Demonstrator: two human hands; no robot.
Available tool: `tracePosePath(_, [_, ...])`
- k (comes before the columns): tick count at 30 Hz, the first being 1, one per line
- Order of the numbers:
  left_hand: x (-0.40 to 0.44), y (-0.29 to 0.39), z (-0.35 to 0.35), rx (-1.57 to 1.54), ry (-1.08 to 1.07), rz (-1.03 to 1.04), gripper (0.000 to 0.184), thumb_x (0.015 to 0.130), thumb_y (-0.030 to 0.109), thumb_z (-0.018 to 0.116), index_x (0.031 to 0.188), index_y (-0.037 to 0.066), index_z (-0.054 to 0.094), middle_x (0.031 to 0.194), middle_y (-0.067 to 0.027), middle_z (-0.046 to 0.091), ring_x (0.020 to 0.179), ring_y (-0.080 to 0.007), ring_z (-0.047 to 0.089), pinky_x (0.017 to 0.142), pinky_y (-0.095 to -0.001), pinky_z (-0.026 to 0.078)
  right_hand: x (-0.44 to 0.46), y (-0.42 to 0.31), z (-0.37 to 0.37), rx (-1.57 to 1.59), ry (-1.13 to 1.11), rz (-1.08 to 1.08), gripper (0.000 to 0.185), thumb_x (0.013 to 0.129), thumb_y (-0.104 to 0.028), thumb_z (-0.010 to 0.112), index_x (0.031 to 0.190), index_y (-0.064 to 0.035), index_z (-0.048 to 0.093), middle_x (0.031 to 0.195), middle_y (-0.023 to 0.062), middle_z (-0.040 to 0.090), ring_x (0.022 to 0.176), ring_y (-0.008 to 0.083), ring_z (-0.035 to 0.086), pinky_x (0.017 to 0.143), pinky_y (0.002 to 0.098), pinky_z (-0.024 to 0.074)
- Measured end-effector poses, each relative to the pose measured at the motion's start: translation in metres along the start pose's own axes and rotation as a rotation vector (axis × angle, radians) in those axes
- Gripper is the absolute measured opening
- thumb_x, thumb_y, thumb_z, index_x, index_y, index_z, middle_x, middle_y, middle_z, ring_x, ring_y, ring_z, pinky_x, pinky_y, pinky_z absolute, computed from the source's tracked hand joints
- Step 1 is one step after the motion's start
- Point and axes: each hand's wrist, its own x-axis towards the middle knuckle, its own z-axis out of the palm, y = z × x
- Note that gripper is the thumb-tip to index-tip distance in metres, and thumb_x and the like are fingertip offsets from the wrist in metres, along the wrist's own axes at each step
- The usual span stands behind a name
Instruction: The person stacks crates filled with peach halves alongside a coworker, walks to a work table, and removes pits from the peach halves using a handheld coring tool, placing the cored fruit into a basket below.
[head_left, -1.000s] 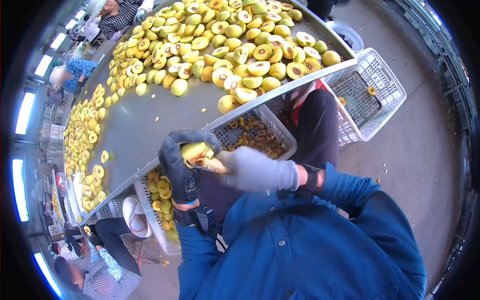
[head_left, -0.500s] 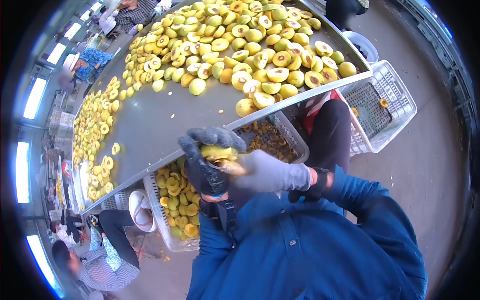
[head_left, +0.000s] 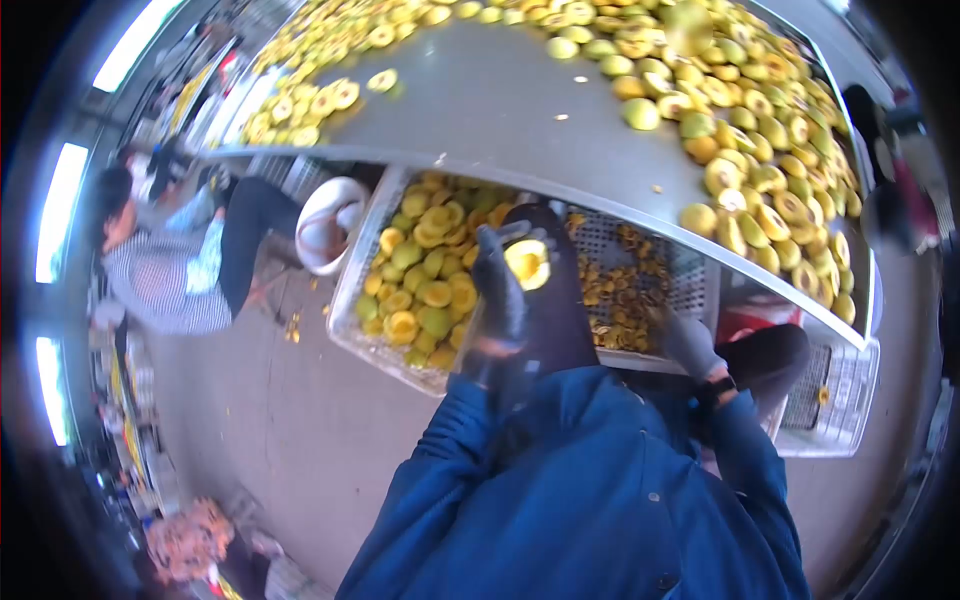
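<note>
My left hand (head_left: 503, 290), in a dark glove, holds a halved yellow fruit (head_left: 527, 264) with its hollow cut face up, beside a white crate of fruit halves (head_left: 345, 318). My right hand (head_left: 690, 345), in a grey glove, is blurred at the front of a second crate (head_left: 703, 290) that holds small brown and yellow pieces (head_left: 625, 290). Its fingers are smeared by motion, and whatever they hold cannot be made out. Many halved fruits (head_left: 770, 180) lie on the metal table (head_left: 480, 100) above both crates.
A co-worker in a striped top (head_left: 165, 280) sits at the left near a white bucket (head_left: 330, 225). Another person (head_left: 190, 540) is at the lower left. A white crate (head_left: 855, 390) stands at the right, beyond my knee. The table's metal edge (head_left: 600, 206) runs above my hands.
The view has swung left and down. My hands, earlier together at the fruit, are now apart: the left beside the fruit crate, the right over by the crate of pieces. The fruit's hollow now shows.
</note>
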Motion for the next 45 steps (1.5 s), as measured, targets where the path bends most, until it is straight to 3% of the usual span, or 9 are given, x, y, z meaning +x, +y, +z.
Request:
tracePosePath(4, [-0.015, -0.003, -0.162, 0.872, 0.277, 0.433, 0.034, 0.101, 0.029, 0.049, 0.090, 0.002, 0.066, 0.089, -0.0058, 0.067, 0.082, -0.0146, 0.063, 0.076, -0.0292, 0.051, -0.008, -0.003, -0.009, 0.190, -0.143, 0.057, 0.036, 0.087, -0.038, 0.066, 0.099, -0.0049, 0.060, 0.083, 0.0230, 0.066, 0.083, 0.0432, 0.064, 0.070, 0.0490, 0.0485])
tracePosePath(5, [-0.028, 0.009, -0.183, 0.503, 0.365, 0.054, 0.035, 0.101, 0.031, 0.050, 0.095, 0.002, 0.067, 0.091, -0.0076, 0.069, 0.087, -0.0161, 0.062, 0.079, -0.0307, 0.049, -0.007, 0.000, -0.007, 0.172, -0.123, 0.048, 0.033, 0.087, -0.035, 0.064, 0.100, -0.0049, 0.061, 0.080, 0.0237, 0.066, 0.080, 0.0430, 0.065, 0.069, 0.0503, 0.0490])
tracePosePath(7, [-0.044, 0.005, -0.249, 0.892, 0.259, -0.116, 0.041, 0.100, 0.036, 0.052, 0.105, -0.003, 0.066, 0.095, -0.0135, 0.070, 0.087, -0.0224, 0.064, 0.081, -0.0360, 0.049, -0.001, 0.005, 0.004, 0.144, -0.078, 0.020, 0.028, 0.086, -0.028, 0.061, 0.102, -0.0049, 0.063, 0.075, 0.0249, 0.065, 0.074, 0.0427, 0.065, 0.066, 0.0527, 0.0500])
tracePosePath(11, [-0.031, 0.039, -0.235, 1.303, 0.290, 0.023, 0.038, 0.098, 0.031, 0.057, 0.112, -0.003, 0.064, 0.108, -0.0204, 0.069, 0.103, -0.0333, 0.065, 0.090, -0.0387, 0.049, 0.003, -0.001, 0.013, 0.122, -0.054, -0.093, 0.026, 0.084, -0.026, 0.062, 0.100, -0.0059, 0.064, 0.073, 0.0237, 0.065, 0.071, 0.0405, 0.065, 0.064, 0.0508, 0.0504])
tracePosePath(22, [0.075, -0.037, 0.143, 1.158, -0.920, 0.871, 0.045, 0.088, 0.030, 0.066, 0.124, 0.005, 0.057, 0.120, -0.0177, 0.061, 0.110, -0.0341, 0.060, 0.094, -0.0432, 0.048, -0.046, -0.024, -0.012, 0.349, 0.050, 0.047, 0.029, 0.089, -0.036, 0.059, 0.102, -0.0099, 0.058, 0.072, 0.0197, 0.065, 0.069, 0.0424, 0.064, 0.064, 0.0534, 0.0498])
tracePosePath(25, [0.067, -0.072, 0.193, 1.601, -1.050, 0.446, 0.055, 0.087, 0.040, 0.065, 0.129, 0.007, 0.054, 0.128, -0.0205, 0.057, 0.122, -0.0380, 0.052, 0.101, -0.0470, 0.043, -0.064, -0.028, -0.025, 0.424, 0.074, 0.118, 0.030, 0.090, -0.034, 0.058, 0.106, -0.0085, 0.059, 0.072, 0.0207, 0.065, 0.068, 0.0420, 0.064, 0.062, 0.0536, 0.0499])
tracePosePath(36, [0.144, -0.108, 0.199, 1.453, -1.046, 0.909, 0.056, 0.082, 0.027, 0.070, 0.131, 0.008, 0.053, 0.122, -0.0152, 0.056, 0.107, -0.0316, 0.057, 0.090, -0.0431, 0.049, -0.061, -0.003, -0.026, 0.546, 0.218, 0.234, 0.029, 0.085, -0.033, 0.067, 0.093, -0.0082, 0.053, 0.066, 0.0209, 0.062, 0.066, 0.0413, 0.064, 0.058, 0.0526, 0.0488])
tracePosePath(40, [0.121, -0.057, 0.213, 0.707, -0.843, -0.176, 0.038, 0.098, 0.025, 0.055, 0.128, 0.002, 0.057, 0.115, -0.0171, 0.065, 0.105, -0.0227, 0.063, 0.094, -0.0354, 0.048, -0.062, 0.001, -0.056, 0.589, 0.386, 0.170, 0.028, 0.087, -0.034, 0.066, 0.092, -0.0089, 0.054, 0.064, 0.0198, 0.060, 0.062, 0.0405, 0.063, 0.057, 0.0508, 0.0479])
tracePosePath(45, [0.075, -0.043, 0.200, 0.423, -0.859, -0.076, 0.052, 0.105, 0.040, 0.038, 0.136, 0.000, 0.048, 0.125, -0.0131, 0.059, 0.115, -0.0217, 0.059, 0.099, -0.0349, 0.047, -0.045, -0.024, -0.132, 0.706, 0.612, 0.095, 0.023, 0.087, -0.025, 0.069, 0.093, -0.0087, 0.054, 0.066, 0.0195, 0.061, 0.063, 0.0393, 0.063, 0.055, 0.0468, 0.0490])
